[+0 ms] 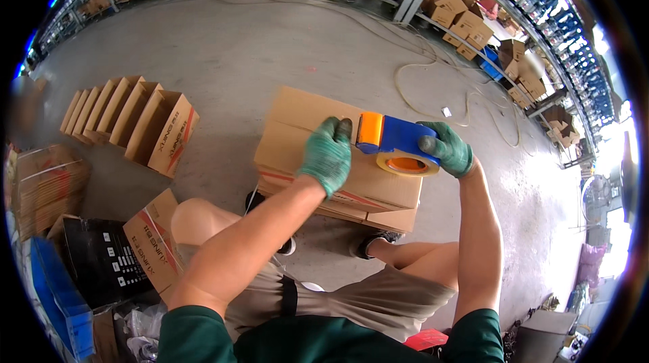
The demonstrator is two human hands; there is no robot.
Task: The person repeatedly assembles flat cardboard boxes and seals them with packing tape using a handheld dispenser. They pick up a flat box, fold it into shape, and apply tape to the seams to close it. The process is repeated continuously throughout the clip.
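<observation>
Tape dispenser (pixel 409 134) of blue and orange plastic was held over a brown cardboard box (pixel 297 116).
The green-gloved right hand (pixel 449 149) gripped its right end; the green-gloved left hand (pixel 328 158) was curled just left of it, whether pinching anything I could not tell.

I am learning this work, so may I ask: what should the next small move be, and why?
Perhaps press the tape dispenser onto the carton: the right hand grips it over the top, which looks closed, and the left hand is near the dispenser's orange end.
</observation>
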